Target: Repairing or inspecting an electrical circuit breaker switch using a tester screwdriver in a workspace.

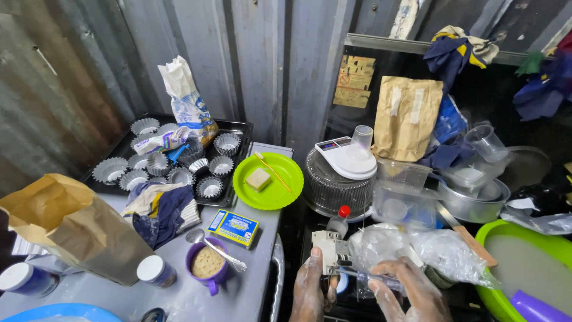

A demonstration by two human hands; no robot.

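Note:
Both my hands are low in the head view, dusted with white powder. My left hand (pixel 311 291) grips a small whitish boxy piece (pixel 326 248) joined to a clear plastic part. My right hand (pixel 410 292) holds the clear plastic part (pixel 369 275) from the other side, fingers curled around it. Just behind them lie a crumpled clear plastic bag (pixel 417 247) and a small bottle with a red cap (pixel 339 222).
A green plate (pixel 280 191) with a tan block and a stick, a black tray (pixel 235 128) of fluted metal cups, a purple cup (pixel 208 265) with a spoon, a brown paper bag (pixel 71 229), a white kitchen scale (pixel 345 158), stacked clear containers, a green bowl (pixel 524 229).

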